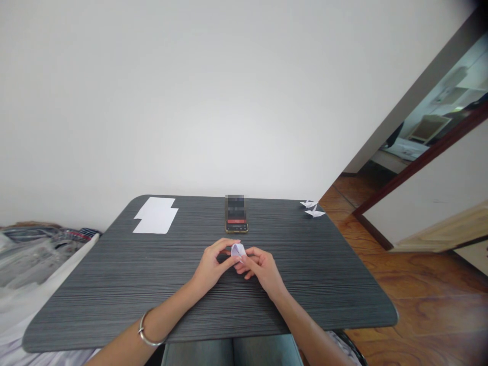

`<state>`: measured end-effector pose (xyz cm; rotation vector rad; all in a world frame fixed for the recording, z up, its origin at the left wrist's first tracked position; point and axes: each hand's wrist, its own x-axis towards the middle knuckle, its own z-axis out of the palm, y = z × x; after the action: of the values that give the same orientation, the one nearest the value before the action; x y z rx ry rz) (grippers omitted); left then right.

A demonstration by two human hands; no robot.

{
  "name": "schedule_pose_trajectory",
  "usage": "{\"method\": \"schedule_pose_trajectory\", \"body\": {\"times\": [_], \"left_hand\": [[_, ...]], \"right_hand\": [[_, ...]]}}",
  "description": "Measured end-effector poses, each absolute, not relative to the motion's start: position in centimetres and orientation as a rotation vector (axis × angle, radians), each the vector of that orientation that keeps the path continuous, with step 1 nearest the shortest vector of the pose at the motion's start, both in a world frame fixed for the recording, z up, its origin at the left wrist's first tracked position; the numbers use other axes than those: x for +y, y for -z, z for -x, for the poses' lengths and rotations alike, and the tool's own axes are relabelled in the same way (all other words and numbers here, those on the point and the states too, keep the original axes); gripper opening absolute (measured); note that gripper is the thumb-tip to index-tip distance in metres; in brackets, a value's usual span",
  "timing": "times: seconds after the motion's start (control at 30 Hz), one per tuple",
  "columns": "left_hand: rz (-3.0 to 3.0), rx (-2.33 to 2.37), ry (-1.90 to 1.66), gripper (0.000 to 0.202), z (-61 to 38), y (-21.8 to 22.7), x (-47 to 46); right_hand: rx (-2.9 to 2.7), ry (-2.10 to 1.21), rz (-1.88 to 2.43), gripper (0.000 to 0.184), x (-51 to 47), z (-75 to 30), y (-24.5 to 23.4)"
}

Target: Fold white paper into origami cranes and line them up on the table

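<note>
From my remote seat, through the head camera, I see the small folded white paper [238, 250] between my 2 hands, over the middle of the dark table [324, 284]. My left hand [212, 260] has a narrow grip on it, thumb low and fingertips along the top; my right hand [266, 272] pinches its right side, also narrow. I cannot tell whether the paper touches the table. Just beyond lies a phone [237, 221]. White sheets [157, 216] rest far left, and 2 winged paper figures [314, 213] sit far right.
</note>
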<state>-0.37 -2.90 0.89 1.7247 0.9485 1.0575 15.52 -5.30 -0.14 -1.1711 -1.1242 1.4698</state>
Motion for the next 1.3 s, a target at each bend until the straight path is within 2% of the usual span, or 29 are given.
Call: {"method": "schedule_pose_trajectory", "body": {"times": [0.63,0.9,1.3], "left_hand": [[-1.598,0.954,-1.101,0.021,-0.12,-0.96,-2.94],[-1.305,0.853,-1.009,0.028,-0.23,-0.99,-2.77],[-1.329,0.740,-0.893,0.044,0.00,-0.57,-2.61]], "right_hand": [[-1.123,-1.613,1.106,0.033,-5.51,-14.91,0.46],[-1.050,-1.680,1.162,0.036,-5.37,-15.00,-0.33],[-1.032,-1.708,1.179,0.040,-5.38,-15.19,-0.41]]}}
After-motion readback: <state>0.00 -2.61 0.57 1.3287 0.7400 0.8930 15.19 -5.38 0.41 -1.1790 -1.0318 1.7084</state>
